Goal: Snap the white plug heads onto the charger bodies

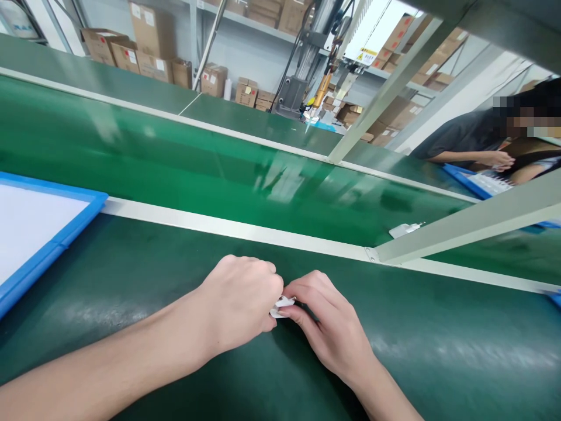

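Observation:
My left hand (pixel 243 298) and my right hand (pixel 324 318) meet over the dark green table surface (pixel 131 275), near its middle. Both are closed around a small white plastic part (pixel 283 304) with a bit of metal showing; most of it is hidden between my fingers. The left hand is curled into a fist over it. The right hand pinches it from the right side. A second small white part (pixel 405 229) lies on the green conveyor belt (pixel 219 169) beyond the metal rail.
A blue-rimmed tray (pixel 65 228) with a white inside sits at the left edge. A grey metal frame bar (pixel 473 225) crosses at the right. Another person (pixel 473 137) works at a blue tray (pixel 464 178) far right. Cardboard boxes (pixel 149 47) fill shelves behind.

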### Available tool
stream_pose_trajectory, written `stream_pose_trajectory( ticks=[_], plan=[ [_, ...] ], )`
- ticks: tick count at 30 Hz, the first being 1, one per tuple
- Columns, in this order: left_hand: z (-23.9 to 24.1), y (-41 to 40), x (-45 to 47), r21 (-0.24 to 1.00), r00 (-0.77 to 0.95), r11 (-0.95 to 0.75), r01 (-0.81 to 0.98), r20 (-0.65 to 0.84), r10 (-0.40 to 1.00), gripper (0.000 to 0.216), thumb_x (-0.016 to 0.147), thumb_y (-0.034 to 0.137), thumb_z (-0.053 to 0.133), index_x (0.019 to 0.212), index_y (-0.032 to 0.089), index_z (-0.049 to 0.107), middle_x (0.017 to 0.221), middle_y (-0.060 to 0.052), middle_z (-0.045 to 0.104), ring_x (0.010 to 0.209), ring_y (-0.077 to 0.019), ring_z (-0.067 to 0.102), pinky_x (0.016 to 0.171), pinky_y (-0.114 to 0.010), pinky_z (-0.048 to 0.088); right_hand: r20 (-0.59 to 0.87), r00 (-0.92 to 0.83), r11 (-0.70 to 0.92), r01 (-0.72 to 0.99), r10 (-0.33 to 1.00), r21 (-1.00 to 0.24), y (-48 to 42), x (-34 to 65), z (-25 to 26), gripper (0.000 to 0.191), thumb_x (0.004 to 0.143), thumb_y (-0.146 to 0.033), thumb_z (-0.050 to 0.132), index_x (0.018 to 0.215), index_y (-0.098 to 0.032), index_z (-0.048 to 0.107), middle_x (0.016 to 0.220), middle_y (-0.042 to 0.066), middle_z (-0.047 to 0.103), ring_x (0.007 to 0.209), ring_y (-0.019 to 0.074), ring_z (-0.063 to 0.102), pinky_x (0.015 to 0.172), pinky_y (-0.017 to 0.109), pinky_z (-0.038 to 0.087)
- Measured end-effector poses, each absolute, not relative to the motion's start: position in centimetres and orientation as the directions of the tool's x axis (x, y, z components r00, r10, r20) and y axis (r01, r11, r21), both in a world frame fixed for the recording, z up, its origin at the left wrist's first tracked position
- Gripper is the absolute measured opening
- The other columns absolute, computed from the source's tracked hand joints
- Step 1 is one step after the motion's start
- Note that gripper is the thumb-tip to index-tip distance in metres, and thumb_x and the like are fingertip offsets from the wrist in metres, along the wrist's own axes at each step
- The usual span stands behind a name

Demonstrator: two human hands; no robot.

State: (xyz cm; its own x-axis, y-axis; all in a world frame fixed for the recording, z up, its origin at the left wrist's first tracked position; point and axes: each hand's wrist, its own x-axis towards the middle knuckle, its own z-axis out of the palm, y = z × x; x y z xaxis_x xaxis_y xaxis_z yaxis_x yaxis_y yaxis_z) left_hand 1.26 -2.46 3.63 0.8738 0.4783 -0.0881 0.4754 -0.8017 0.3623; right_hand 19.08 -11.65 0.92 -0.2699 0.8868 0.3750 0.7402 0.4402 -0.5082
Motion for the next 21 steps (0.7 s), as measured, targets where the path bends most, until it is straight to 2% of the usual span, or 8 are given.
stream_pose_trajectory(
  ticks=[7,15,21],
  plan=[
    [4.10,-2.50,1.21,0.354,0.875,-0.805,0.476,-0.101,0.473,0.014,0.082,0.029,0.070,0.076,0.019,0.063,0.080,-0.001,0.066,0.078,-0.0250,0.068,0.055,-0.031,0.040,0.353,-0.287,0.438,0.749,0.890,-0.496,-11.44,19.12,1.09,0.005,0.102,-0.020,0.058,0.099,-0.021,0.062,0.092,0.005,0.066,0.083,0.0190,0.058,0.075,0.034,0.048],
    [4.03,-2.53,0.88,0.338,0.882,-0.817,0.467,-0.110,0.458,0.010,0.086,0.026,0.065,0.078,0.020,0.064,0.082,-0.002,0.067,0.076,-0.0251,0.069,0.055,-0.032,0.038,0.313,-0.282,0.412,0.749,0.907,-0.519,-11.53,19.04,1.31,0.011,0.104,-0.028,0.057,0.098,-0.021,0.063,0.090,0.005,0.066,0.082,0.0194,0.058,0.074,0.034,0.048],
    [3.70,-2.44,0.97,0.312,0.885,-0.831,0.461,-0.095,0.455,0.013,0.086,0.030,0.065,0.079,0.020,0.064,0.082,-0.003,0.068,0.074,-0.0250,0.068,0.053,-0.032,0.037,0.299,-0.307,0.425,0.733,0.904,-0.532,-11.35,19.17,1.51,0.012,0.104,-0.030,0.058,0.099,-0.021,0.065,0.089,0.003,0.067,0.082,0.0185,0.056,0.077,0.034,0.046]
  ],
)
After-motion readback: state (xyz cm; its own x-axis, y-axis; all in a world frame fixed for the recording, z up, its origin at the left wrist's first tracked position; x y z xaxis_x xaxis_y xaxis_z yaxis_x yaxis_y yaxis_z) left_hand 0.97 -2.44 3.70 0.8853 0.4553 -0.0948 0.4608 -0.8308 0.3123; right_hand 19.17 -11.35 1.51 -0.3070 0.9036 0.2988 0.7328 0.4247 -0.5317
